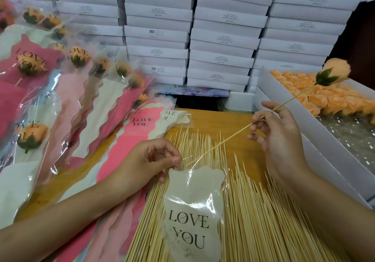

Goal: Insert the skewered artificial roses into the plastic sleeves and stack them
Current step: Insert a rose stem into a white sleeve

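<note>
The right hand (278, 138) is pinching the peach fabric rose (334, 72) by its stick above the loose bamboo skewer pile (263, 221). The left hand (150, 160) is pinching the mouth of the white-printed clear plastic sleeve (192, 211) lying on that pile. Keeping the tip low should be helping it enter cleanly.

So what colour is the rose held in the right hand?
Pale peach-orange rose, dark green at its base; head view shows it best.

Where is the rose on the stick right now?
The rose is at the upper right of the head view, above the box of loose roses; the right hand holds its skewer, tip toward the sleeve in the left hand.
</note>
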{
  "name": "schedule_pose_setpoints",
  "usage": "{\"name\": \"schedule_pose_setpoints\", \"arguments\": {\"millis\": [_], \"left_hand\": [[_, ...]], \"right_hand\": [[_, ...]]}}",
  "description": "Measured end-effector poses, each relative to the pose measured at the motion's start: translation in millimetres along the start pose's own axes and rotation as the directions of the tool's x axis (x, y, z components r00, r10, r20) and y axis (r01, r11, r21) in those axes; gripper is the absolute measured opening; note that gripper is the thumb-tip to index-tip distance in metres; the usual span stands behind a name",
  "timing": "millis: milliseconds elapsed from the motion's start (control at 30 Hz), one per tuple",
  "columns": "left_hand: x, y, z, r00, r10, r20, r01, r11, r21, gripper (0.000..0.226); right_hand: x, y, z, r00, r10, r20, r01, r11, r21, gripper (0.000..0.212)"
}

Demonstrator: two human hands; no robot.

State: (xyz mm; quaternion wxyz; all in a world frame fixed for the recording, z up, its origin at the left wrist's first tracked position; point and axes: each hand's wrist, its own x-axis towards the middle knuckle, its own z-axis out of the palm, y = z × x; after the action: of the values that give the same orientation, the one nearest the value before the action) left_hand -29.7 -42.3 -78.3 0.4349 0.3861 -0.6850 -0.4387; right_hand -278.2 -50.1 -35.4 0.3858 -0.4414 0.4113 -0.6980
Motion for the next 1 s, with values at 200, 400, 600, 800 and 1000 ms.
{"name": "schedule_pose_setpoints", "arguments": {"millis": [200, 400, 600, 800, 1000], "left_hand": [[-1.8, 6.5, 3.0, 1.000, 0.011, 0.001, -0.011, 0.999, -0.046, 0.015], [-1.3, 4.8, 2.7, 1.000, 0.011, -0.027, -0.012, 0.998, -0.067, 0.016], [-1.8, 4.8, 2.1, 1.000, 0.024, -0.018, -0.025, 0.997, -0.068, 0.007], [-0.4, 5.4, 1.8, 0.999, 0.032, -0.041, -0.035, 0.998, -0.058, 0.016], [-1.5, 6.5, 2.6, 0.998, 0.040, -0.049, -0.043, 0.996, -0.073, 0.016]], "right_hand": [[-2.1, 6.9, 2.2, 0.987, 0.096, 0.133, -0.092, 0.995, -0.035, 0.024], [-8.4, 15.5, 3.0, 0.929, 0.226, 0.294, -0.186, 0.970, -0.159, 0.023], [-16.0, 19.0, 5.8, 0.853, 0.319, 0.414, -0.206, 0.933, -0.295, 0.022], [-21.2, 18.6, 8.1, 0.785, 0.397, 0.476, -0.259, 0.908, -0.329, 0.017], [-26.7, 17.7, 12.2, 0.719, 0.469, 0.513, -0.344, 0.881, -0.324, 0.014]]}}
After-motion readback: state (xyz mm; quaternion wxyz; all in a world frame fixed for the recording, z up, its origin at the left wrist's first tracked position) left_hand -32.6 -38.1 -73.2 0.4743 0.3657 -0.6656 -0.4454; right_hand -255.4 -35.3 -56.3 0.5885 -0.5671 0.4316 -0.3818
